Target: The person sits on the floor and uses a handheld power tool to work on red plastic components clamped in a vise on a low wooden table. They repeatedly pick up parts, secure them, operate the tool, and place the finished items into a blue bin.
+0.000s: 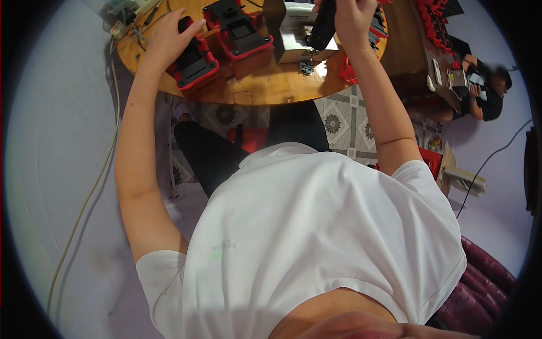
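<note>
On the round wooden table (pixel 265 90), a black-and-red plastic housing (pixel 197 66) lies at the left. My left hand (pixel 168 38) grips its far left end, thumb and finger apart around a black raised part. A second black-and-red housing (pixel 236 31) sits just to the right. My right hand (pixel 354 21) is closed around a black power screwdriver (pixel 323 27), its tip pointing down at the front of a silver metal box (pixel 289 48). Small screws (pixel 306 68) lie in a pile at that box's near edge. Whatever the tip touches is too small to make out.
More red-and-black parts (pixel 377 28) stand at the table's right side, and a red piece (pixel 346 70) lies near its edge. Cables (pixel 137 35) run over the far left. A person in black (pixel 486 90) sits at another table (pixel 409 53) to the right.
</note>
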Available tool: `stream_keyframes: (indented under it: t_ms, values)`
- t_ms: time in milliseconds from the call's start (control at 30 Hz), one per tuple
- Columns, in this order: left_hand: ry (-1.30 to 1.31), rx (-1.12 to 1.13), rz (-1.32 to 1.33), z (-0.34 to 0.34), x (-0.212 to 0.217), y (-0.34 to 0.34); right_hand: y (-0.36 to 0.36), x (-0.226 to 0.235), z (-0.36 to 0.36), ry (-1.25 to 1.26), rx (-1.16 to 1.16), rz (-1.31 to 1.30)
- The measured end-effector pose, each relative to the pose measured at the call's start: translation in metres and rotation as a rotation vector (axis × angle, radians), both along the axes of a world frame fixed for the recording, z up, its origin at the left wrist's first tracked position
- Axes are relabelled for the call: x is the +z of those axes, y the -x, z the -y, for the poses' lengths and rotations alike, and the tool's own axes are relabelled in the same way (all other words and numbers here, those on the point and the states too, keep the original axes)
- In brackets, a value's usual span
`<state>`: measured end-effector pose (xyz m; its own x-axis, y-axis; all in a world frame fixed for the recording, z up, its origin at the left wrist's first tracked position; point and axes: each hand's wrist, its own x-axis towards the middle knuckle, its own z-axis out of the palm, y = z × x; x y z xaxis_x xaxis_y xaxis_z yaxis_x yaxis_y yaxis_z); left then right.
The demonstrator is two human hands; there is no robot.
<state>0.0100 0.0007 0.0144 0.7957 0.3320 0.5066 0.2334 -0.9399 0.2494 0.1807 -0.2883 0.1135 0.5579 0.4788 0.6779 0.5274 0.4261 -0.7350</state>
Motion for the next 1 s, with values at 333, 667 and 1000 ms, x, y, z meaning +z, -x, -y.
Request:
stream_keyframes:
  t_ms: [333,667,1000]
  values:
    - [0.132,0.125,-0.099,0.002,-0.003,0.014,0.081,0.016,-0.093,-0.377,0.304,0.005]
    - [0.096,0.131,-0.058,0.003,-0.012,0.014,0.103,0.001,-0.107,-0.267,0.353,0.023]
    - [0.191,0.066,-0.03,-0.006,-0.021,0.015,0.109,-0.001,-0.118,-0.22,0.397,0.121]
